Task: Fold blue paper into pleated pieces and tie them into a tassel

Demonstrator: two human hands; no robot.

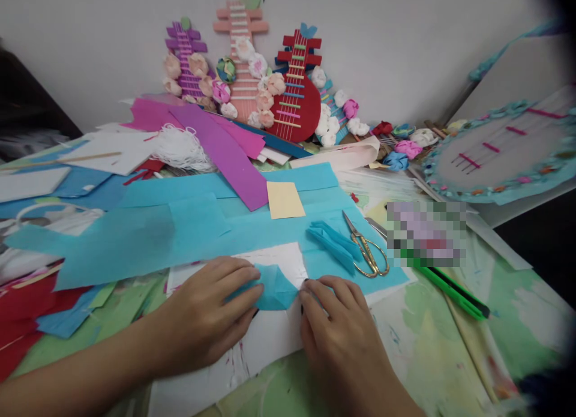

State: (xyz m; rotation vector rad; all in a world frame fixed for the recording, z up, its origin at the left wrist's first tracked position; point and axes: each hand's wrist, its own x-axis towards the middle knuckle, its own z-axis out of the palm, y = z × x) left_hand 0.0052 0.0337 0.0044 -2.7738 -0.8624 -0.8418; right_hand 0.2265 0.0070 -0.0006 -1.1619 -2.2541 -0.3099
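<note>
A small piece of blue tissue paper (272,290), creased and partly folded, lies over a white sheet (265,345). My left hand (220,309) is closed over its left end, the fingertips pressing on the paper. At the right corner of the same piece, my right hand (330,315) pinches with thumb and forefinger; the exact contact is partly hidden by the fingers. Just beyond my right hand rest a folded strip of blue tissue paper (335,244) and gold-handled scissors (369,255). A cream paper square (285,200) sits farther back.
Large blue tissue sheets (193,237) spread across the table. A green cutter knife (454,291) lies at right. Purple paper (225,156) and white string (182,147) are at the back, before several paper lutes, including a red one (297,105). A decorated oval panel (495,147) leans at right.
</note>
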